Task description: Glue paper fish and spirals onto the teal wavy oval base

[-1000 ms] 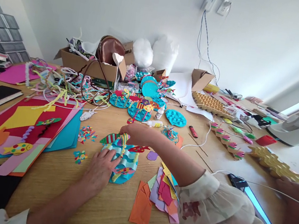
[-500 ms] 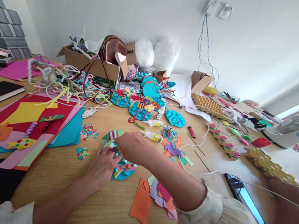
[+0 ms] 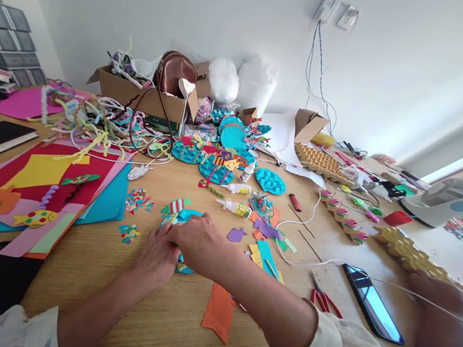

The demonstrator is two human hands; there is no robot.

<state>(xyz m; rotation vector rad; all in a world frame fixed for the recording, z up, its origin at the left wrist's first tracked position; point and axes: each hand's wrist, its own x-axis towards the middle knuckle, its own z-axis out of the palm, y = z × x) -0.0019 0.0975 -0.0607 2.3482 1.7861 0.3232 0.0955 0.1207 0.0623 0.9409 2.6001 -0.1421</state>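
Observation:
My left hand and my right hand meet over a round blue disc, covering most of it. The fingertips of both are drawn together in a pinch at the same spot. Whatever lies between them is hidden. A green, red and white striped paper fish sits at the disc's far left edge. Left of my hands are a heap of tiny coloured paper bits and a smaller pile of round dots. A purple paper fish lies on the table beyond my right forearm.
Glue bottles lie behind my hands, near decorated blue discs. Coloured sheets cover the left side. To the right are red-handled pliers, a white cable, a phone and another person's hand.
My right hand has shifted down and left to meet my left hand. My left fingers, spread on the disc before, are now gathered. The purple fish and pliers have come into view.

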